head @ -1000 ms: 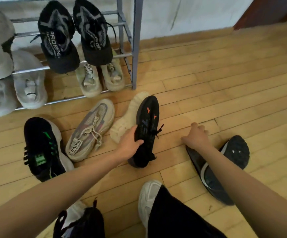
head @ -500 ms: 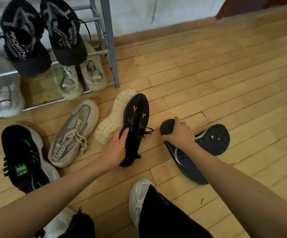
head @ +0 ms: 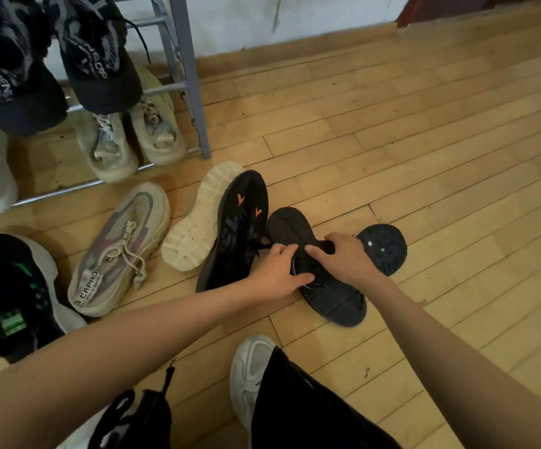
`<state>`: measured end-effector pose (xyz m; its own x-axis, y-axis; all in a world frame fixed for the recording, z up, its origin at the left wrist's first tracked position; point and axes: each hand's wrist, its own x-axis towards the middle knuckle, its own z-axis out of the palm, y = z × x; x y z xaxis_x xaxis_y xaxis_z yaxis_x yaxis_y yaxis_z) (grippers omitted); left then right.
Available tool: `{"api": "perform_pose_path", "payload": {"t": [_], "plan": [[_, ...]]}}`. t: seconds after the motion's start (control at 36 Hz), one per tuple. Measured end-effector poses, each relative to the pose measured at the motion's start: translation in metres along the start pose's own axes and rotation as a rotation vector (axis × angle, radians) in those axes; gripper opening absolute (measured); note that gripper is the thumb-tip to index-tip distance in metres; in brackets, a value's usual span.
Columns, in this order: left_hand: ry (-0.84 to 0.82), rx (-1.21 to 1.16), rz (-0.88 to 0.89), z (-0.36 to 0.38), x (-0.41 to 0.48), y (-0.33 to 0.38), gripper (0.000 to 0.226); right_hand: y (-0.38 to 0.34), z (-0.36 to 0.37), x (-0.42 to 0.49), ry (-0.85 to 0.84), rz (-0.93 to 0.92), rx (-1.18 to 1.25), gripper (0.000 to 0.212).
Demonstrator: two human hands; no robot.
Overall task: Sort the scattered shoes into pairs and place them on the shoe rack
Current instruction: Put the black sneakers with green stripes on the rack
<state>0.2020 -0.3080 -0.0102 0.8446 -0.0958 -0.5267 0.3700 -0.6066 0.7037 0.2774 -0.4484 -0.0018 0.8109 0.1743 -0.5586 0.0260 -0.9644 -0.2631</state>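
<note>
Head view: left hand (head: 278, 273) and right hand (head: 348, 259) both grip dark shoe (head: 332, 298), covering its middle.

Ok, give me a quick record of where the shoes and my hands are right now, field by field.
left hand: grips the dark shoe at its opening
right hand: grips that shoe's laced top
neighbours: black shoe with orange marks close on its left; upturned shoe, sole up, on its right
loose on floor: beige shoe, black and green shoe
rack: black pair above, pale pair below
</note>
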Motion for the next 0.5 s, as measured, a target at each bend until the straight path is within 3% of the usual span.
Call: {"api": "perform_pose_path", "payload": {"t": [0.14,0.22,0.28,0.39,0.5], "plan": [[0.066,-0.382,-0.249,0.014,0.026,0.015,0.066,-0.009,-0.007,0.005,0.0,-0.005,0.039,0.049],[0.053,-0.584,-0.271,0.01,0.027,0.011,0.043,-0.012,-0.013,0.006,0.014,-0.021,0.081,0.041],[0.101,-0.685,-0.228,0.0,0.022,0.009,0.043,-0.013,-0.017,0.005,0.072,-0.052,0.156,0.041],[0.324,-0.595,-0.08,-0.032,0.006,0.003,0.055,-0.025,-0.026,-0.002,0.226,-0.17,0.321,0.045],[0.539,-0.43,0.108,-0.054,-0.021,0.0,0.052,-0.052,-0.028,-0.013,0.27,-0.351,0.505,0.034]]}}
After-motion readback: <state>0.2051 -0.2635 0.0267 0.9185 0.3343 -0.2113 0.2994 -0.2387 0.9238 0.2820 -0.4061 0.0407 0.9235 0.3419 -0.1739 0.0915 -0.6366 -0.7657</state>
